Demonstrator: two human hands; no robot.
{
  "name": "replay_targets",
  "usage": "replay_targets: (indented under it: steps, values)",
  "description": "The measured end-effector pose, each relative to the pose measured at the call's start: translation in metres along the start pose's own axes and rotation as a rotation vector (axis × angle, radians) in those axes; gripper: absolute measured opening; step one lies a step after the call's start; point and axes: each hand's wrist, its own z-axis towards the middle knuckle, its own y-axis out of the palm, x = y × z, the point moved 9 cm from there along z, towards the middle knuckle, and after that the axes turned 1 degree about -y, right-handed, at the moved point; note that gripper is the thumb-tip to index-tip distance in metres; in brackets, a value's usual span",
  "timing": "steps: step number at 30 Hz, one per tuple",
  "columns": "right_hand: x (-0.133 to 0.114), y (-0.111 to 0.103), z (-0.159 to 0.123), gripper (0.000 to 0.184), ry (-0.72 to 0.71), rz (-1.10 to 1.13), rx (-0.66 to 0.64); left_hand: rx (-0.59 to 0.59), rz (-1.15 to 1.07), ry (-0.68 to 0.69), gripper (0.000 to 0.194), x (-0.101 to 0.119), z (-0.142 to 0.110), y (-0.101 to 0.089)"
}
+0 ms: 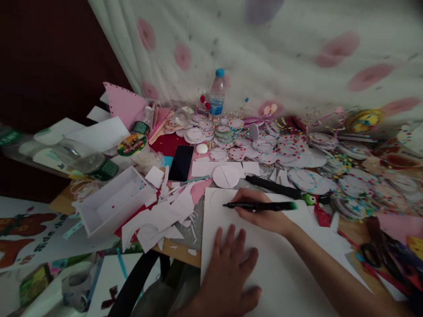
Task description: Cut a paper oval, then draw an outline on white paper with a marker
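A black marker pen (257, 205) with a green end is pinched in my right hand (261, 211); its tip points left, just over a large white sheet (280, 264). My left hand (228, 273) lies flat on the same sheet, fingers spread. Near the sheet's upper left corner a faint curved line shows. Just beyond that edge lies a white paper disc (226, 176) with a dark line across it. A thick black stick-like tool (274, 186) rests behind my right hand.
A phone (181, 163) and paper scraps (165, 215) lie to the left, beside an open white box (112, 200). Decorated paper discs (264, 145) crowd the back and right. A water bottle (217, 92) stands by the curtain. Scissors (372, 253) lie at the right.
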Motion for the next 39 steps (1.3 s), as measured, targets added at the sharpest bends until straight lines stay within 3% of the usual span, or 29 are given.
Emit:
replay_targets:
  steps: [4, 6, 8, 11, 14, 16, 19, 20, 21, 23, 25, 27, 31, 39]
  values:
    - [-0.004, -0.062, -0.029, 0.030, 0.049, -0.110, 0.300, 0.097, -0.178, -0.009, 0.049, -0.004, 0.004, -0.033]
    - [-0.011, -0.077, -0.050, 0.029, 0.071, -0.292, 0.431, 0.189, -0.387, -0.038, 0.037, -0.004, 0.012, -0.059]
    - [-0.027, -0.074, -0.065, 0.027, 0.025, -0.558, 0.523, 0.203, -0.725, -0.082, 0.033, 0.000, 0.027, -0.075]
    - [-0.043, -0.055, -0.074, 0.030, -0.026, -0.858, 0.571, 0.023, -1.198, -0.143, 0.040, 0.022, 0.056, -0.066]
    - [-0.032, -0.072, -0.073, 0.033, 0.097, -0.730, 0.644, 0.018, -1.459, -0.242, 0.048, 0.038, 0.070, -0.052]
    - [-0.020, -0.107, -0.077, 0.033, 0.200, -0.537, 0.758, -0.033, -1.561, -0.230, 0.050, 0.054, 0.067, -0.043]
    - [-0.018, -0.163, -0.089, 0.033, 0.241, -0.400, 0.864, -0.172, -1.595, -0.143, 0.050, 0.076, 0.047, -0.037]
    - [-0.020, -0.174, -0.094, 0.035, 0.237, -0.335, 0.863, -0.157, -1.570, -0.128, 0.049, 0.075, 0.040, -0.040]
    - [-0.022, -0.181, -0.099, 0.037, 0.227, -0.265, 0.844, -0.067, -1.517, -0.135, 0.047, 0.066, 0.034, -0.047]
    - [-0.028, -0.171, -0.103, 0.040, 0.184, -0.058, 0.724, 0.100, -1.332, -0.158, 0.040, 0.044, 0.025, -0.065]
    - [-0.036, -0.137, -0.104, 0.038, 0.080, 0.356, 0.524, 0.122, -1.162, -0.171, 0.031, 0.029, 0.021, -0.078]
    - [-0.049, -0.101, -0.108, 0.028, -0.006, 0.586, 0.368, 0.098, -1.023, -0.177, 0.024, 0.020, 0.020, -0.088]
    - [-0.063, -0.057, -0.119, 0.025, -0.066, 0.698, 0.224, 0.095, -0.845, -0.171, 0.020, 0.016, 0.021, -0.103]
    - [-0.061, -0.047, -0.127, 0.023, -0.042, 0.683, 0.183, 0.129, -0.615, -0.027, 0.021, 0.032, 0.031, -0.123]
